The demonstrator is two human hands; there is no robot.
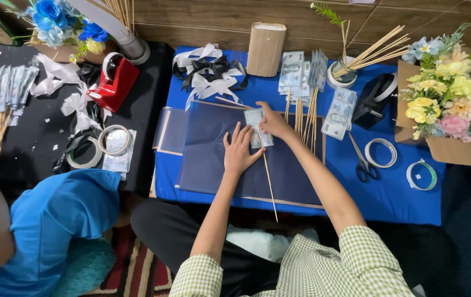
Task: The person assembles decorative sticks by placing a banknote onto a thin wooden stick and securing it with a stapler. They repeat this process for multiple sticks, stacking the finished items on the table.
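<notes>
A pale banknote [258, 127] lies on dark blue translucent wrapping sheets [208, 165] spread over a low blue table [389, 198]. A thin wooden stick [270, 184] runs from under the note toward me. My left hand [239, 149] lies flat, fingers spread, pressing the note's lower left part. My right hand [273, 122] pinches the note's upper right edge.
More banknotes [293, 70] and sticks [305, 116] lie behind, with black and white ribbon bows [209, 74], a brown box [265, 49], scissors [363, 162], tape rolls [381, 153], a black tape dispenser [375, 99] and a box of artificial flowers [450, 96]. Another person in blue [54, 220] sits left by a red tape dispenser [115, 82].
</notes>
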